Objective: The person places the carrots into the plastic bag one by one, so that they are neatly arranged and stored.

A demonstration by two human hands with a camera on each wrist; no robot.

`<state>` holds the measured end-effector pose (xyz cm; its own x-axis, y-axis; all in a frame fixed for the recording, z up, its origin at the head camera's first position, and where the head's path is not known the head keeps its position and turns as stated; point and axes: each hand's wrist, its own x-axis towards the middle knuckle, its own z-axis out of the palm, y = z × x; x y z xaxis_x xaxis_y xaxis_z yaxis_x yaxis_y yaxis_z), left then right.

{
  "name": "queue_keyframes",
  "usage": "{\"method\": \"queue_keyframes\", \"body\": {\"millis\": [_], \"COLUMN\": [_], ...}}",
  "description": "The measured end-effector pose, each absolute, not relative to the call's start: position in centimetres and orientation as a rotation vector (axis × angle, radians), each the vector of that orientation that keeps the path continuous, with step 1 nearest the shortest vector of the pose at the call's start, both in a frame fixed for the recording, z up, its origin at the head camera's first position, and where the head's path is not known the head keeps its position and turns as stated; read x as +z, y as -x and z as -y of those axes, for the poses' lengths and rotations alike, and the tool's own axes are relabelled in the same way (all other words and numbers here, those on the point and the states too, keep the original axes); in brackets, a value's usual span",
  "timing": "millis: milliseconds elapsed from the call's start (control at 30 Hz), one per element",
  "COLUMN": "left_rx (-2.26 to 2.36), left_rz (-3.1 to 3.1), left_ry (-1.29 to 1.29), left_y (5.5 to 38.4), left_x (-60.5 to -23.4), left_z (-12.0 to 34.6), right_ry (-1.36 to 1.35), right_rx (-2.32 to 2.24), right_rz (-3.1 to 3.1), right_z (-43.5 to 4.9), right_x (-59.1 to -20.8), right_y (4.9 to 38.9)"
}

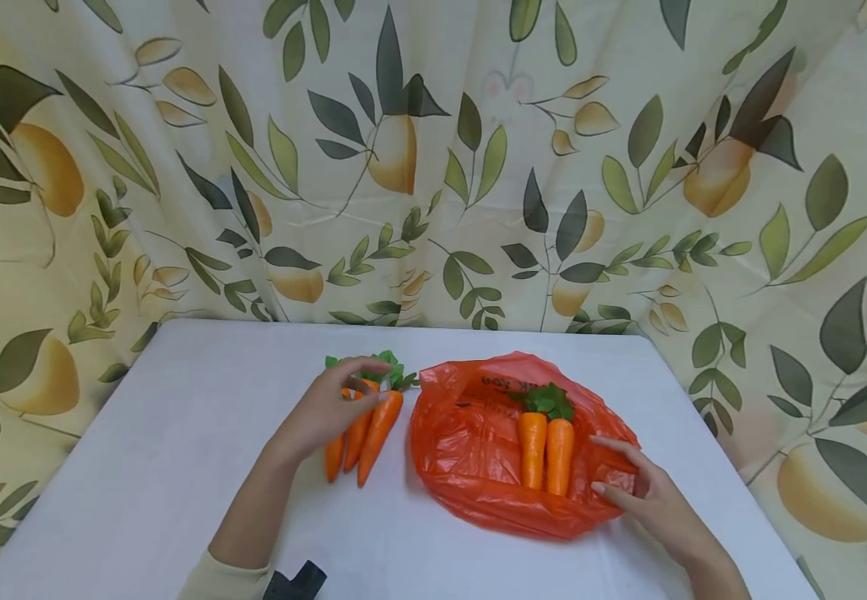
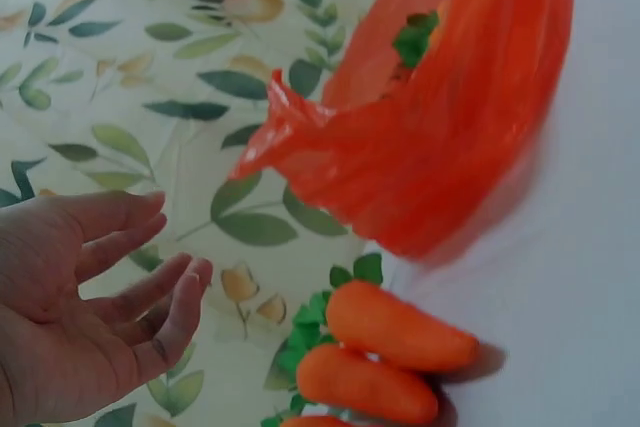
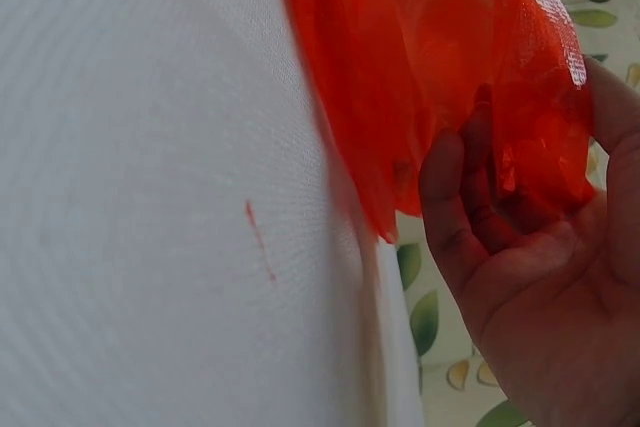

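A red plastic bag [image 1: 471,454] lies spread with its mouth wide, two carrots [image 1: 559,458] with green tops inside it. To its left, three more carrots [image 1: 379,437] lie side by side on the table. Over their upper ends hovers my left hand [image 1: 321,412]; in the left wrist view this hand [image 2: 90,307] has loosely bent fingers with nothing between them, apart from the carrots [image 2: 400,332]. At the bag's right side, my right hand [image 1: 654,496] holds the rim. The right wrist view has the bag's film [image 3: 440,37] between the thumb and curled fingers of this hand [image 3: 550,297].
A white-covered table [image 1: 178,433] carries everything. Behind it hangs a curtain [image 1: 433,167] printed with fruit and leaves. Near the left sleeve, a black object [image 1: 297,581] shows at the bottom edge. A thin red mark [image 3: 260,240] shows on the white surface.
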<state>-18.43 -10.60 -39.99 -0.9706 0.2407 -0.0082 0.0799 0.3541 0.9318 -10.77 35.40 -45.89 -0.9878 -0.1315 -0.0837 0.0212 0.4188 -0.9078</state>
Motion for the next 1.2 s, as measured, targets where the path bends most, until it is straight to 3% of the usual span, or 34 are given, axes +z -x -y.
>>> {"method": "queue_keyframes", "body": {"millis": [633, 1200], "left_rx": [1.608, 1.579], "left_rz": [-2.538, -2.46], "left_ry": [-0.115, -0.025], "left_y": [19.8, 20.5], "left_x": [-44.9, -47.2], "left_z": [15.3, 16.2], "right_ry": [0.072, 0.102], "right_rx": [-1.61, -1.651], "right_rz": [-2.523, -2.501], "right_z": [-35.5, -35.6], "right_x": [-45.9, -46.1], "right_y": [10.8, 10.9]}}
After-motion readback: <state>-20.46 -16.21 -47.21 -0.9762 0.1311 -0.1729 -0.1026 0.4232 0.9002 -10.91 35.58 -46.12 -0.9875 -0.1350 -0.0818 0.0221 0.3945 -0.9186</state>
